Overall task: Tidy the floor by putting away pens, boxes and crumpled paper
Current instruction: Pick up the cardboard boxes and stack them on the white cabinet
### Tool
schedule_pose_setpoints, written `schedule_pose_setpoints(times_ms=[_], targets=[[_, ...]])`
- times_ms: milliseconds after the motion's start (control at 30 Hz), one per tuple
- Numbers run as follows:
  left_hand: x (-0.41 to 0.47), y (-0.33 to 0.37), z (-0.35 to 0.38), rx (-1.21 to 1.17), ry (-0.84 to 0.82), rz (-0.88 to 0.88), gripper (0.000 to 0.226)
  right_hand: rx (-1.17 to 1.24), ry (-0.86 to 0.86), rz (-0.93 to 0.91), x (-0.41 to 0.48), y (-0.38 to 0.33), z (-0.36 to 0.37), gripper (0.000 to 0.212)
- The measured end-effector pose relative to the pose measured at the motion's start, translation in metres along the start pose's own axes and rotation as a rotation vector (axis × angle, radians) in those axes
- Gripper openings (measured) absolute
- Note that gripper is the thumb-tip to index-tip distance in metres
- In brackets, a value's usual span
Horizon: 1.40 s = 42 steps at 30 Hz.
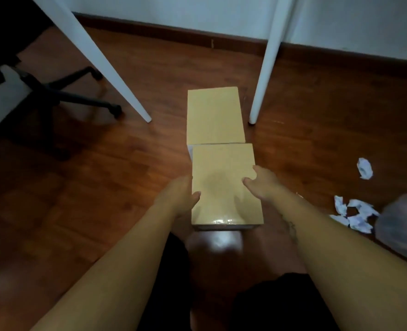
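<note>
Both hands on the near box (225, 185). Left hand (182, 198) clamps its left side, thumb over the top edge, fingers hidden down the side. Right hand (261, 181) grips the right side, thumb and a fingertip resting on the top face. Each hand is part closed around the box (whether it's lifted or sitting on the floor, can't tell).

Far box (214, 114) sits just beyond it, edges touching or nearly so in this view, same tan cardboard, between two white table legs (265, 65). Both boxes are on the wood floor (102, 177).

Right of the arms: a cluster of crumpled paper (354, 215) near the right forearm, one more crumpled ball (365, 168) further out. A grey blurry shape at the right edge, unidentifiable. Office chair base (61, 91) to the far left, well apart.
</note>
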<state>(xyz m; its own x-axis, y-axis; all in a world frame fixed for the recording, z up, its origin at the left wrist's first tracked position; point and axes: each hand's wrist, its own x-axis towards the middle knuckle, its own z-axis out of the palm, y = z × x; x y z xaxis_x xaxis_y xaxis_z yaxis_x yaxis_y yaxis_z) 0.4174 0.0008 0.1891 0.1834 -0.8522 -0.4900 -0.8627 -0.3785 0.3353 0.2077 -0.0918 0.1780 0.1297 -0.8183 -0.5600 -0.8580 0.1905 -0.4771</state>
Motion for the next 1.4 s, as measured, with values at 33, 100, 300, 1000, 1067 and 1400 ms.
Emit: schedule_pose_setpoints(times_ms=[33,100,300,1000,1067,1400], targets=[[0.020,-0.019,0.027,-0.011,-0.018,-0.028,0.056,0.045,-0.008,0.039,0.004,0.011,0.013,0.058],[0.044,-0.040,0.065,-0.040,-0.054,-0.107,0.068,0.176,-0.024,0.139,0.009,0.027,0.039,0.060],[0.037,-0.019,0.084,-0.113,-0.069,-0.285,0.049,0.299,0.088,0.303,0.034,0.082,0.092,0.068],[0.045,-0.030,0.144,-1.067,0.155,-0.515,0.046,0.773,0.006,0.381,0.037,0.105,0.113,0.053],[0.039,-0.028,0.139,-1.112,0.188,-0.514,0.042,0.828,0.030,0.370,0.028,0.099,0.112,0.052],[0.018,-0.013,0.112,-1.241,0.280,-0.452,0.045,0.993,0.131,0.309,-0.005,0.076,0.090,0.052]])
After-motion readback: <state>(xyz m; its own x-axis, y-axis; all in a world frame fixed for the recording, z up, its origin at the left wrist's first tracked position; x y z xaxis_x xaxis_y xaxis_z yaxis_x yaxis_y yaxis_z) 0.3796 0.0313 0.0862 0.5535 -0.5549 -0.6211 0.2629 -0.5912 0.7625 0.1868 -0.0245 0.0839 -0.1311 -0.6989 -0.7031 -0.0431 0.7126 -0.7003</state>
